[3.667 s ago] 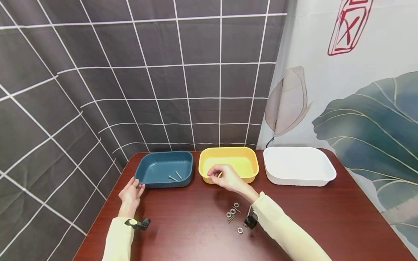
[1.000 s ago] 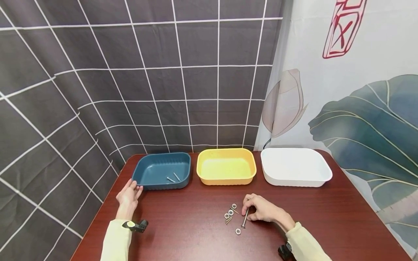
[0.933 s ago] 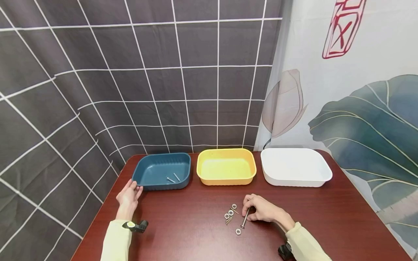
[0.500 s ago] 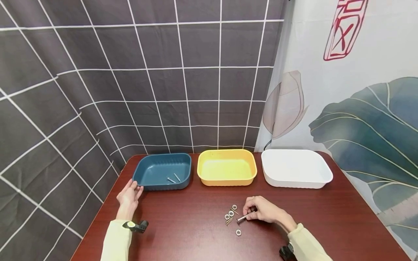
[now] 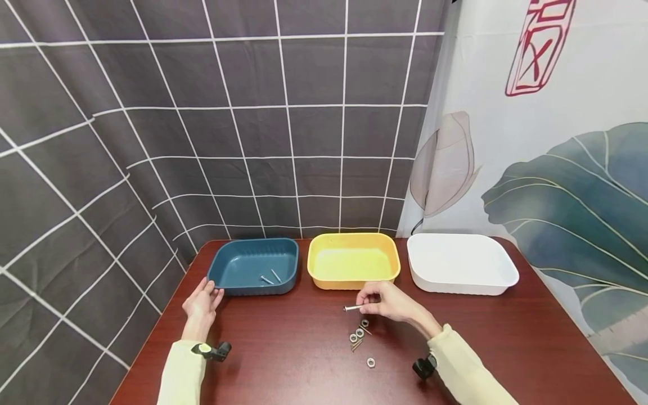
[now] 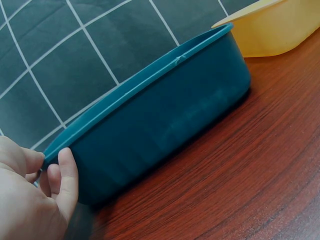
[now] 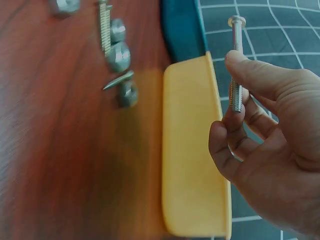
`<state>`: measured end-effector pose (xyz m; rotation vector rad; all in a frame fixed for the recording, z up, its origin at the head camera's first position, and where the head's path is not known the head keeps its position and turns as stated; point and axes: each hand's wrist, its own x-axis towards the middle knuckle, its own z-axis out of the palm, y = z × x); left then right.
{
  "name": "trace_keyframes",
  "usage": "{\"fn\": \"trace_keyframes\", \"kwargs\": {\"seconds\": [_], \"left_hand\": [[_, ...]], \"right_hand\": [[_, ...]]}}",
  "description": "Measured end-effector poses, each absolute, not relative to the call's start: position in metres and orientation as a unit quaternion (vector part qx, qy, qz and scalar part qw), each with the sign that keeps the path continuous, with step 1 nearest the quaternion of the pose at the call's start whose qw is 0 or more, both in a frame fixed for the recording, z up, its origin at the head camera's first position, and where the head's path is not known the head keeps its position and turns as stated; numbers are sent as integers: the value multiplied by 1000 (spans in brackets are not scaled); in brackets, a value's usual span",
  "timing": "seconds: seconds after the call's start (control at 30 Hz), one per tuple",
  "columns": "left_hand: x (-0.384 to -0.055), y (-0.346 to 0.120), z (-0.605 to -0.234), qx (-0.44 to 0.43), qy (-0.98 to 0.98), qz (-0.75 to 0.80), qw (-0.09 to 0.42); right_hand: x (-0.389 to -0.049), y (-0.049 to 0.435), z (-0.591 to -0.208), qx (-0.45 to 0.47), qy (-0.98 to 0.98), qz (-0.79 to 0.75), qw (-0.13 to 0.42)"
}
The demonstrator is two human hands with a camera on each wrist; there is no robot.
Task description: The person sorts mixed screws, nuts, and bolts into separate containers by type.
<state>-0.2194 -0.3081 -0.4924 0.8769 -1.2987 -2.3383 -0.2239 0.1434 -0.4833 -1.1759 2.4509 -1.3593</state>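
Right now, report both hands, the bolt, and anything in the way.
Left hand grips blue bin by its rim. Right hand pinches bolt, raised off the table near yellow bin. Loose nuts and screws on table; no obstruction seen.

The place resembles a screened-off indoor workspace. White-gridded dark-grey fabric (image 5: 314, 132) hangs behind a reddish-brown wood-grain table (image 5: 283, 349).

in front of you and on your left, you have a dark grey cloth (image 5: 314, 129) with white grid lines; on your right, a pale cloth (image 5: 481, 67) with a blue-green leaf (image 5: 582, 208). your reddish-brown table (image 5: 283, 360) shines softly.
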Motion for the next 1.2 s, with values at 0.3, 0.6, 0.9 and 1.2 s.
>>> {"fn": "trace_keyframes", "kwargs": {"seconds": [0.3, 0.6, 0.9, 1.2], "left_hand": [[-218, -309, -492, 308, -464, -815, 160], [-217, -309, -491, 301, -457, -822, 156], [-219, -308, -493, 302, -452, -822, 169], [-219, -307, -494, 297, -464, -816, 173]], "right_hand": [[-242, 106, -469, -374, 806, -456, 41], [-257, 69, -455, -377, 807, -454, 26], [-273, 33, -448, -382, 802, -458, 21], [-281, -10, -449, -345, 800, -489, 47]]}}
